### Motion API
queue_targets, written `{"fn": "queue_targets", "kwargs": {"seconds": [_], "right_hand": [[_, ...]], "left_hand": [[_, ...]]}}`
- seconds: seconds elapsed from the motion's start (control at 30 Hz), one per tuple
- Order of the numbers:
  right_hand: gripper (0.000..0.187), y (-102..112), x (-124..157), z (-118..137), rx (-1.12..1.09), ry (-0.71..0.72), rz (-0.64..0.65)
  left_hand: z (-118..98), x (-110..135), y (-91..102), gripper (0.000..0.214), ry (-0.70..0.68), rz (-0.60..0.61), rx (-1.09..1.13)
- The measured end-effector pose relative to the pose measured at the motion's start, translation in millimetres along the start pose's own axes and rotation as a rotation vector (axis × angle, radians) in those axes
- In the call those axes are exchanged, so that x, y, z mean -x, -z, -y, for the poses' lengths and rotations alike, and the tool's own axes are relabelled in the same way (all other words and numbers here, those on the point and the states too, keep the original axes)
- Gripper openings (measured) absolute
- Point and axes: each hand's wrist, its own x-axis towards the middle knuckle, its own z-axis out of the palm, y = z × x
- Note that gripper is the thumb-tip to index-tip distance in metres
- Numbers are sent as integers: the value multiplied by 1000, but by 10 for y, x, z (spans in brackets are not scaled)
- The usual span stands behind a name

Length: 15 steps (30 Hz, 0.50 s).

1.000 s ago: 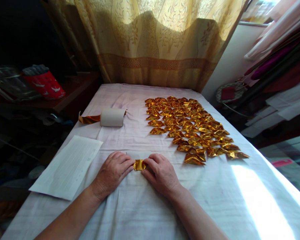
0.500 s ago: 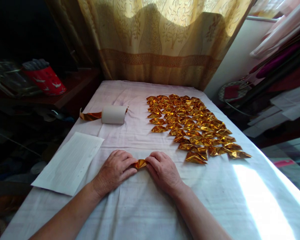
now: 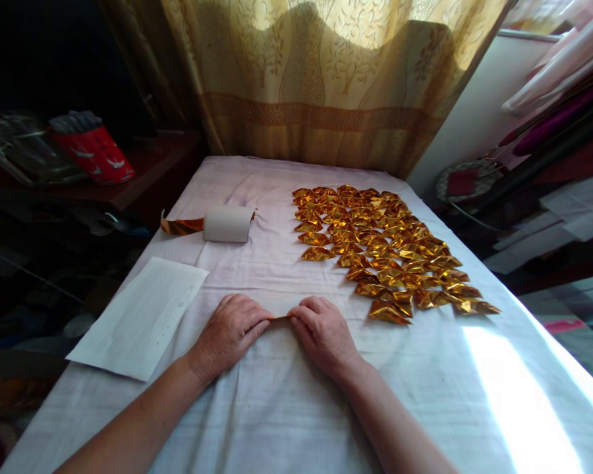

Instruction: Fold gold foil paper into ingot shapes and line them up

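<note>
One gold foil piece [image 3: 279,318], near centre of the white cloth [image 3: 277,408], is pinched between my left hand [image 3: 230,332] and right hand [image 3: 323,334], fingertips closed on its ends. I judge it light, thin, easily creased and slippery; best held by the edges. Folded foil pieces [image 3: 390,253] lie far right.

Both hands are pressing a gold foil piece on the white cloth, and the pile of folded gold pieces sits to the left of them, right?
Not quite. In the head view the folded gold pieces lie to the right of the hands; the left hand and right hand do press a gold foil piece on the white cloth.
</note>
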Motion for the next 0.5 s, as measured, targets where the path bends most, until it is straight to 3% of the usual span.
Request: {"fn": "queue_targets", "kwargs": {"seconds": [0.5], "right_hand": [[15, -38, -153, 92, 149, -189, 82]], "left_hand": [[-67, -2, -122, 22, 179, -53, -140]]}}
